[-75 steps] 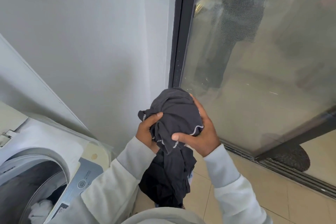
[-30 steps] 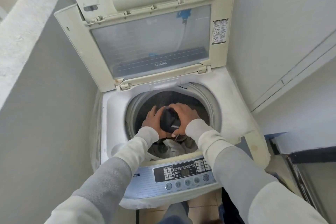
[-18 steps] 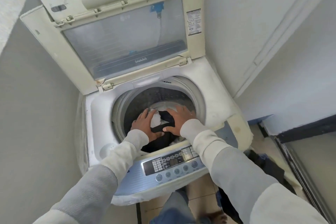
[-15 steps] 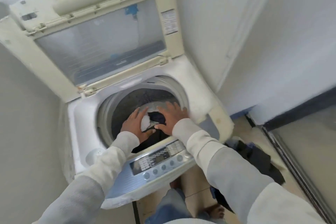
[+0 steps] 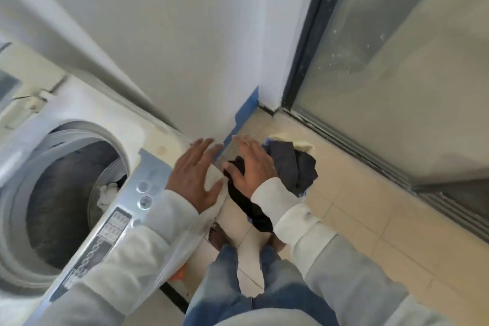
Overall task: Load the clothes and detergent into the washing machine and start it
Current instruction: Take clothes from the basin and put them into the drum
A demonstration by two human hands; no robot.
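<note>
The white top-loading washing machine stands at the left with its drum open; a white cloth shows inside the drum. A pile of dark grey and black clothes lies on the tiled floor to the right of the machine. My left hand hovers with straight, spread fingers over the machine's right front corner and holds nothing. Above the pile, my right hand is also spread flat and empty. No detergent is in view.
The machine's control panel runs along its front edge. A white wall rises behind. A glass sliding door with a dark frame and floor track fills the right side. My jeans-clad legs stand on beige tiles.
Both hands have left the drum, with the dark garment dropped inside, and swung right. They now hover empty near the clothes pile on the floor. The view has turned right.
</note>
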